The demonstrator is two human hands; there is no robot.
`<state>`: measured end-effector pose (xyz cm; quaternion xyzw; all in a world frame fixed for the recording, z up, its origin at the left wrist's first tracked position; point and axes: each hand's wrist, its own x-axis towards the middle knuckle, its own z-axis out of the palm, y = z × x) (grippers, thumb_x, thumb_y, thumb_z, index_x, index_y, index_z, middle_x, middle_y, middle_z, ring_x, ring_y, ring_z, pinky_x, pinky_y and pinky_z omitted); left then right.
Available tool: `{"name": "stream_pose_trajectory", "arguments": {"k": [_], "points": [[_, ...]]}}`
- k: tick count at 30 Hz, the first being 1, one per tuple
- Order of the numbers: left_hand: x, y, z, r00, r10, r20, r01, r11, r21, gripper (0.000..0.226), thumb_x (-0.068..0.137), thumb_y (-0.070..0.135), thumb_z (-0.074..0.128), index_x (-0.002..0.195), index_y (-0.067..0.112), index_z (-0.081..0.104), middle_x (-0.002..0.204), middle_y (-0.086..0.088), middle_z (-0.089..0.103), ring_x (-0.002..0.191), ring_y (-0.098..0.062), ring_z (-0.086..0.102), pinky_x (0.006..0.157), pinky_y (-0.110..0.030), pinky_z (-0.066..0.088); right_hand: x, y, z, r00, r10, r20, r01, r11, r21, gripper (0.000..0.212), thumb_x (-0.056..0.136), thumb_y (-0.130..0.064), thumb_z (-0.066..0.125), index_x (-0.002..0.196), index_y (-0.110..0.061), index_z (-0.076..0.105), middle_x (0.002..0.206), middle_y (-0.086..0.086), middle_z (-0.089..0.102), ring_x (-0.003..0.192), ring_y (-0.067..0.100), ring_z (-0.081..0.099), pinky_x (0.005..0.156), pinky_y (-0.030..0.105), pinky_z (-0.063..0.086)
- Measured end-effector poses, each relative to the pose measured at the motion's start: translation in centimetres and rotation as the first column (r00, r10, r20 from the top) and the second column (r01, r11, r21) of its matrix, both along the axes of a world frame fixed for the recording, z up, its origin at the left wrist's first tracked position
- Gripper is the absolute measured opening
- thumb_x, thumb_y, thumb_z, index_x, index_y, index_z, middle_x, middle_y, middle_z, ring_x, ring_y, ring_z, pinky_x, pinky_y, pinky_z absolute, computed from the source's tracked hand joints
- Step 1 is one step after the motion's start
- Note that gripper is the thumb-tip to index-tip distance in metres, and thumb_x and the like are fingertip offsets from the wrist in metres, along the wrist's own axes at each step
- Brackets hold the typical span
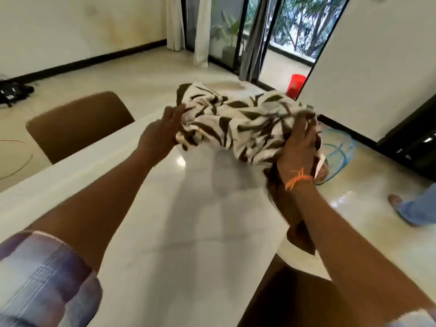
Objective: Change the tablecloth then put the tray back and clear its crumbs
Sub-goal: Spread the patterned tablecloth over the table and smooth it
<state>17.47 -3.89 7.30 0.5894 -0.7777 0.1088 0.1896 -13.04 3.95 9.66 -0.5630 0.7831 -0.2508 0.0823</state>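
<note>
A white cloth with a brown leaf print is bunched up above the far end of the glossy white table. My right hand is closed on its right side, and a brown part of the cloth hangs down past my wrist. My left hand lies against the bundle's left side with fingers stretched out; whether it grips the cloth is unclear. No tray is in sight.
A brown chair stands at the table's left side, another at the near right edge. A clear blue-rimmed basket and a red bucket sit on the floor. Another person's foot is at the right.
</note>
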Motion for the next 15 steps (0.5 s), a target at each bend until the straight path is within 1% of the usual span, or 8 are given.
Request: {"name": "stream_pose_trajectory", "arguments": {"k": [1,3,5,7,9,10,13,15], "points": [[1.2,1.5,-1.3,0.995,-0.033,0.098,0.029,0.999,0.040,0.077,0.076,0.012,0.076,0.142,0.010,0.036,0.119,-0.022,0.049,0.049,-0.039,0.056,0.042,-0.038,0.039,0.5,1.5,-1.7,0.999,-0.008,-0.035,0.006,0.999,-0.039,0.050,0.089,0.016,0.043,0.138,0.014,0.035,0.143,0.037,0.036,0.094,0.042,0.061,0.043,0.027,0.049],[4.2,5.4,-4.0,0.968,-0.070,0.240,0.063,0.997,0.036,0.069,0.070,0.013,0.081,0.132,0.006,0.052,0.112,-0.024,0.054,0.043,-0.036,0.053,0.040,-0.036,0.042,1.2,4.6,-7.6,0.962,0.105,-0.251,-0.087,0.993,0.081,0.067,0.088,0.009,0.043,0.151,-0.003,0.022,0.152,0.030,0.025,0.081,0.035,0.064,0.040,0.029,0.041],[6.5,9.0,-5.8,0.935,-0.079,0.345,0.040,0.992,0.119,0.052,0.067,0.015,0.084,0.113,0.006,0.063,0.108,-0.024,0.058,0.047,-0.035,0.056,0.046,-0.037,0.047,2.3,7.0,-12.8,0.917,0.319,-0.239,-0.288,0.945,0.157,0.078,0.073,0.000,0.067,0.145,-0.016,0.041,0.145,0.028,0.038,0.055,0.027,0.064,0.038,0.026,0.039],[9.5,12.4,-7.6,0.857,-0.048,0.514,-0.098,0.962,0.253,0.033,0.075,0.012,0.075,0.106,0.012,0.065,0.116,-0.018,0.061,0.071,-0.034,0.065,0.061,-0.038,0.050,4.3,9.7,-16.7,0.846,0.462,-0.267,-0.404,0.882,0.245,0.069,0.053,-0.010,0.084,0.119,-0.019,0.064,0.125,0.019,0.057,0.043,0.022,0.060,0.035,0.027,0.044],[13.0,16.5,-9.3,0.788,-0.017,0.615,-0.205,0.935,0.288,0.039,0.074,0.011,0.072,0.113,0.017,0.066,0.119,-0.013,0.061,0.091,-0.033,0.063,0.074,-0.042,0.045,6.5,13.3,-17.9,0.792,0.556,-0.253,-0.472,0.820,0.324,0.049,0.056,-0.014,0.084,0.101,-0.020,0.064,0.111,0.011,0.059,0.048,0.022,0.061,0.040,0.030,0.050],[14.6,18.4,-9.9,0.765,-0.008,0.644,-0.235,0.927,0.291,0.044,0.068,0.010,0.076,0.111,0.016,0.067,0.114,-0.013,0.062,0.091,-0.034,0.061,0.076,-0.044,0.044,7.5,14.5,-18.1,0.771,0.594,-0.230,-0.486,0.781,0.392,0.041,0.065,-0.016,0.079,0.102,-0.020,0.062,0.110,0.008,0.059,0.056,0.024,0.064,0.047,0.032,0.053],[18.8,23.8,-11.0,0.719,0.015,0.695,-0.272,0.926,0.262,0.051,0.047,0.003,0.086,0.095,0.011,0.072,0.092,-0.015,0.064,0.081,-0.037,0.059,0.071,-0.044,0.042,9.8,17.3,-18.9,0.701,0.700,-0.135,-0.565,0.662,0.493,0.040,0.085,-0.028,0.058,0.124,-0.023,0.052,0.112,0.004,0.064,0.095,0.026,0.065,0.078,0.037,0.055],[21.2,27.3,-11.4,0.709,0.030,0.704,-0.303,0.915,0.266,0.052,0.046,0.004,0.087,0.096,0.012,0.072,0.089,-0.013,0.065,0.081,-0.035,0.059,0.071,-0.043,0.042,11.6,19.4,-19.0,0.674,0.733,-0.091,-0.586,0.607,0.537,0.046,0.085,-0.040,0.052,0.129,-0.028,0.050,0.108,0.002,0.067,0.099,0.025,0.065,0.082,0.036,0.053]]}}
